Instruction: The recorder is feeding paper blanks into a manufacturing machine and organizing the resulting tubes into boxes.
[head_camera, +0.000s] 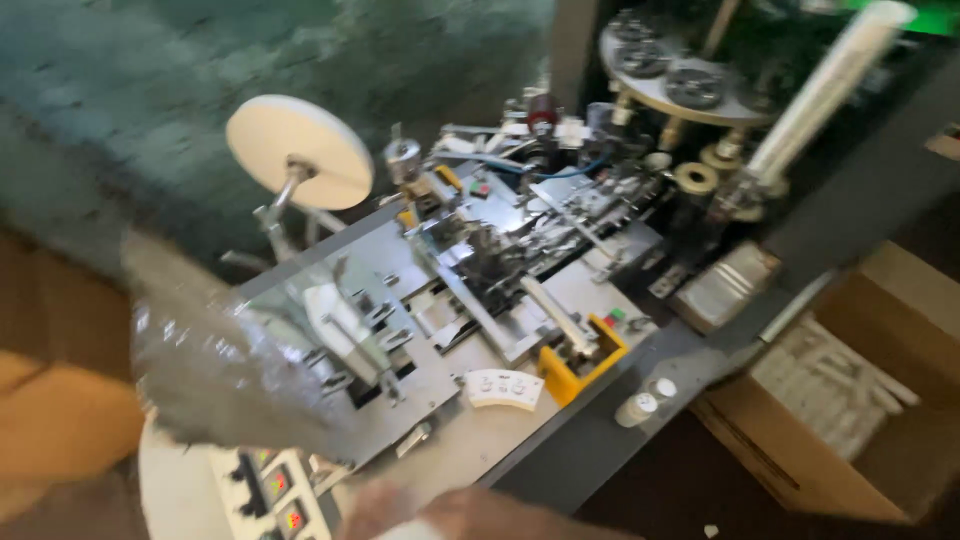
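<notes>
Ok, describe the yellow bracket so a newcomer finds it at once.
Start at the grey machine table and go to its near right edge. The yellow bracket sits there beside a white curved card, the biggest bright yellow part among grey metal.

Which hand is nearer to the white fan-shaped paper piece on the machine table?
Right. The right hand is just below the paper piece; the left hand seems hidden behind the clear plastic bag, farther left.

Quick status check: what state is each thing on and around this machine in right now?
Hand: blurred at the bottom edge, grip unclear.
Clear plastic bag: crumpled, lifted over the machine's left end.
White paper roll: mounted on its arm.
Two small white-capped bottles: upright, capped.
Cardboard box: open, white pieces inside.
White tube stack: tilted.
</notes>
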